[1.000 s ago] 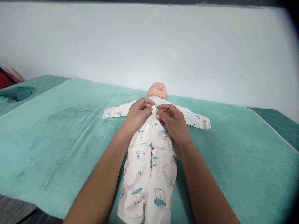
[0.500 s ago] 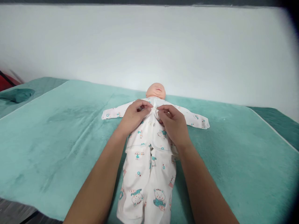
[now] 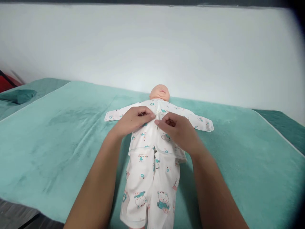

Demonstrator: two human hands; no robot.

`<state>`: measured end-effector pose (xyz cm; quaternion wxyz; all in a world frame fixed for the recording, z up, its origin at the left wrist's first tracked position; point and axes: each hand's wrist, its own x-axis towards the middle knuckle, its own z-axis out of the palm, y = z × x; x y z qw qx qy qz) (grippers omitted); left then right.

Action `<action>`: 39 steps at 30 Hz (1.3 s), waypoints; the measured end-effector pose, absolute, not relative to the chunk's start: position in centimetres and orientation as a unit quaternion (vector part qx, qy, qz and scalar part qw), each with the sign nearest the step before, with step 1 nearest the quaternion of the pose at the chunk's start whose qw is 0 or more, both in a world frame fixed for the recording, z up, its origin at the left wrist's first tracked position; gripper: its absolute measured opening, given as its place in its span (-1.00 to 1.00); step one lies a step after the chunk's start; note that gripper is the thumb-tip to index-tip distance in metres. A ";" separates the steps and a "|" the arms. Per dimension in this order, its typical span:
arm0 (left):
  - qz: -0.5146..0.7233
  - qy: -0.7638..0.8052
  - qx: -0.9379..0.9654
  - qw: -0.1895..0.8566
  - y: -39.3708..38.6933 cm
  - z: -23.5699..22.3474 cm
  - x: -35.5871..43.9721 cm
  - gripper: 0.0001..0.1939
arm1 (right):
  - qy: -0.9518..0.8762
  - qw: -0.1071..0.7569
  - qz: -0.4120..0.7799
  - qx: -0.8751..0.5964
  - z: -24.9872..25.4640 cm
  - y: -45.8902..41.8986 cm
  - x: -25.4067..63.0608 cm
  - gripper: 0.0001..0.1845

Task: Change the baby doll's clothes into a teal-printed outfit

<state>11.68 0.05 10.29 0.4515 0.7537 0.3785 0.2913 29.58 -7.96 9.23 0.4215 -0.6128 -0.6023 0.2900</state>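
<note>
A baby doll (image 3: 160, 92) lies on its back, its head at the far end and its arms spread sideways. It wears a white printed baby shirt (image 3: 145, 143) and matching baby pants (image 3: 164, 178). My left hand (image 3: 135, 119) pinches the shirt's front edge at mid-chest, thumb against fingers. Opposite it, my right hand (image 3: 177, 128) is closed at the same front opening, its thumb tip on the fabric and its other fingers curled. The bit of cloth or fastener between the fingertips is too small to make out.
A teal plush blanket (image 3: 71, 143) covers the surface beneath the doll. A white wall (image 3: 152, 47) rises behind it. Darker teal cloth shows at both sides, a red object (image 3: 7, 83) at the far left, and floor (image 3: 14, 216) at the lower left.
Both hands have moved slightly down the shirt front, away from the upper chest. The bunched cloth near the collar now lies flatter.
</note>
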 end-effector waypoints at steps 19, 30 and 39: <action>0.231 0.288 0.783 0.500 0.0 10.8 10.8 -0.80 | -0.534 0.464 0.477 -0.521 8.9 -8.3 30.3 -0.69; 0.251 0.275 0.726 0.578 -0.3 10.5 11.4 -0.77 | -0.486 0.510 0.516 -0.486 8.0 -7.7 29.7 -0.68; 0.252 0.259 0.731 0.578 -0.1 10.2 11.5 -0.82 | -0.498 0.508 0.512 -0.482 7.9 -7.5 29.8 -0.67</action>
